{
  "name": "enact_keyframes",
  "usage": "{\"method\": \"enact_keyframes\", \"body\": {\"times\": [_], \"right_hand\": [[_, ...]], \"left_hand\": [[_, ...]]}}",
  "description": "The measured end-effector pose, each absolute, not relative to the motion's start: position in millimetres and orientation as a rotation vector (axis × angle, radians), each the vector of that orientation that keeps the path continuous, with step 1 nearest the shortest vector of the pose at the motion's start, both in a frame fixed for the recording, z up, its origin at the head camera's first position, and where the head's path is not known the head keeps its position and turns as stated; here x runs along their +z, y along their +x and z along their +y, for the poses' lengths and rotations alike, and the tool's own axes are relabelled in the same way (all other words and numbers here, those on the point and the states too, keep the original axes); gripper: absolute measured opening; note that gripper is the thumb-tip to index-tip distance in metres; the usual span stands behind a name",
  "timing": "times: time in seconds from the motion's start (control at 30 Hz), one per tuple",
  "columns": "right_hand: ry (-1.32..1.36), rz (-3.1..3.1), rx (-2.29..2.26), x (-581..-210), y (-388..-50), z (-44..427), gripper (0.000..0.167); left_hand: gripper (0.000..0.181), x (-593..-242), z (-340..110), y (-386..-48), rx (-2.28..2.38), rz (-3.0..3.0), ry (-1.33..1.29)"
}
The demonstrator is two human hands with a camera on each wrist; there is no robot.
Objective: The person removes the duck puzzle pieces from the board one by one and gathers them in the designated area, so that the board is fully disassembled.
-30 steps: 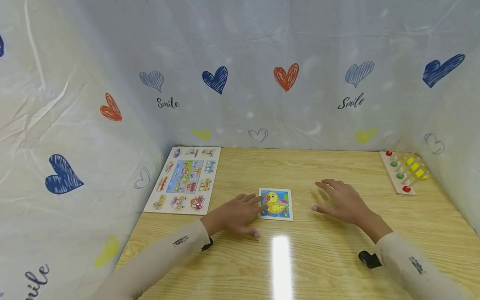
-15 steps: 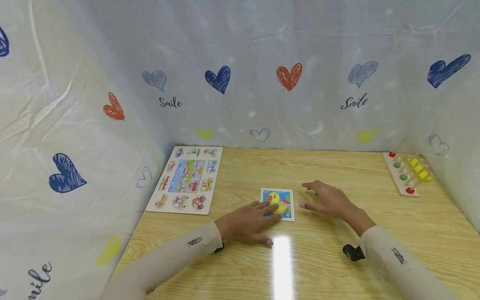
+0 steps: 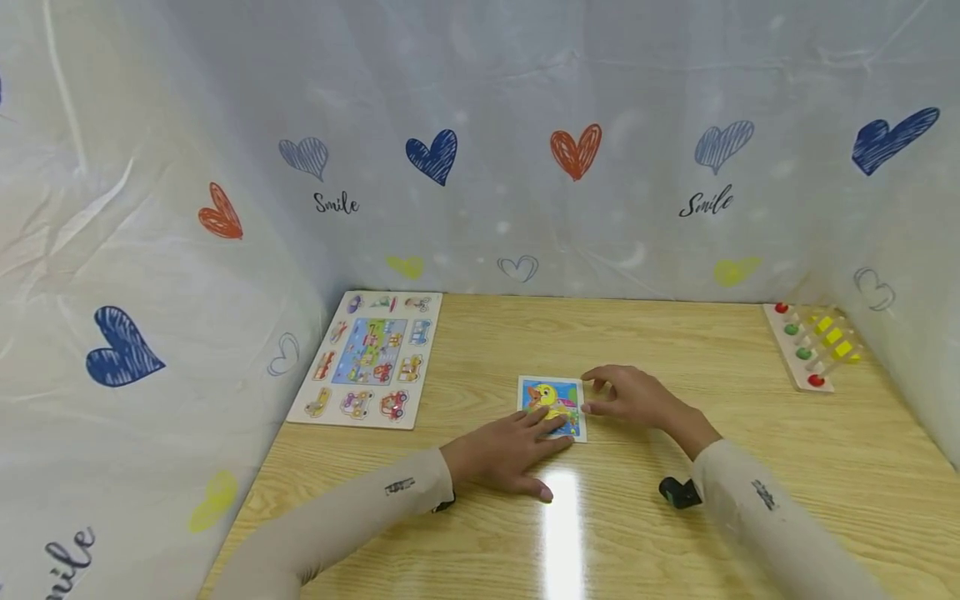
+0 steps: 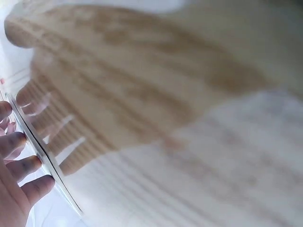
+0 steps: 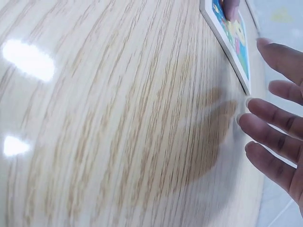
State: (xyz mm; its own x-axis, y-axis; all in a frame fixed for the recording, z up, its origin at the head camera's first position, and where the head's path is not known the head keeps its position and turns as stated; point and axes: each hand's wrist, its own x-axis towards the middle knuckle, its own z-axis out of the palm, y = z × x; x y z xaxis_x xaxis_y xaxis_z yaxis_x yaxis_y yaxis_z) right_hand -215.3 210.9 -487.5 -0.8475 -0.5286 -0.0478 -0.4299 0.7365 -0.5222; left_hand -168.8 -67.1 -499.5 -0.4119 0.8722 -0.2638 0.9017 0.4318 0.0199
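Observation:
A small square duck puzzle (image 3: 551, 389) with a white border lies flat on the table. Its picture shows a yellow duck on blue. My left hand (image 3: 510, 454) reaches over its lower part with fingers spread and straight, covering part of the duck. In the left wrist view those fingertips (image 4: 33, 189) meet the thin board. Beside the puzzle's right edge is my right hand (image 3: 633, 400), its fingers loosely bent and holding nothing. The right wrist view shows its fingers (image 5: 270, 127) spread close to the board's edge; whether any touch it I cannot tell.
A larger vehicle puzzle board (image 3: 371, 350) lies at the back left. At the back right stands a wooden peg board (image 3: 798, 350) with red and green beads and yellow blocks. A heart-printed curtain (image 3: 510, 167) bounds the wooden table (image 3: 510, 333) at the back and sides.
My left hand has slid right, further over the duck puzzle. The right hand has moved left, up to the puzzle's right edge. The puzzle has stayed in about the same place.

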Motion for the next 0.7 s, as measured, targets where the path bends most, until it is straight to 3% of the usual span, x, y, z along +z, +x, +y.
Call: {"method": "enact_keyframes", "body": {"times": [0.4, 0.7], "right_hand": [[-0.818, 2.686, -0.742, -485.5, -222.0, 198.3, 0.049], [-0.830, 2.683, -0.651, -486.5, -225.3, 193.7, 0.054]], "left_hand": [[0.083, -500.4, -71.4, -162.8, -0.117, 2.470, 1.504], [0.088, -495.7, -72.9, -161.8, -0.173, 2.466, 1.497]]}}
